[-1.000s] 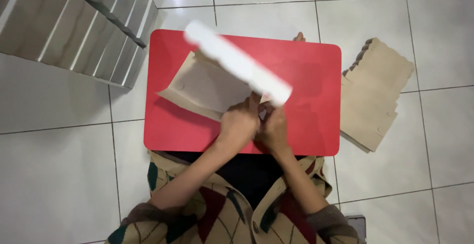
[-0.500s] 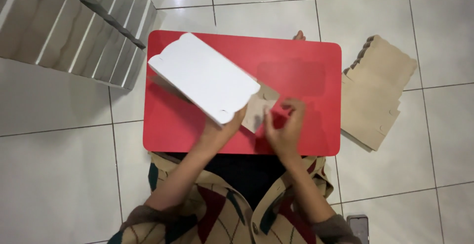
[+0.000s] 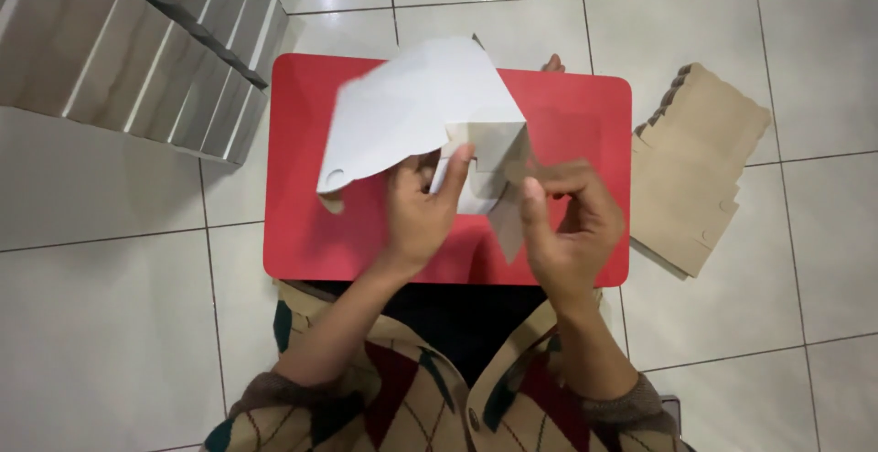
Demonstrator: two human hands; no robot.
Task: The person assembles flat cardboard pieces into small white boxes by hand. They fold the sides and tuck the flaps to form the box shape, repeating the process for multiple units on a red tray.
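My left hand and right hand both pinch the white box blank. Its lower flaps blur behind my fingers, hiding part of the red table.

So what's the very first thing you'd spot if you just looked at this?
The bright red table in the middle of the pale tiled floor. Just above it, the left hand and right hand hold a white cardboard box, part-folded, with one flap standing out. To the right, a stack of flat brown cardboard blanks lies on the floor.

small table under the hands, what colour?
Red: the small table under both hands shows plainly in the head view.
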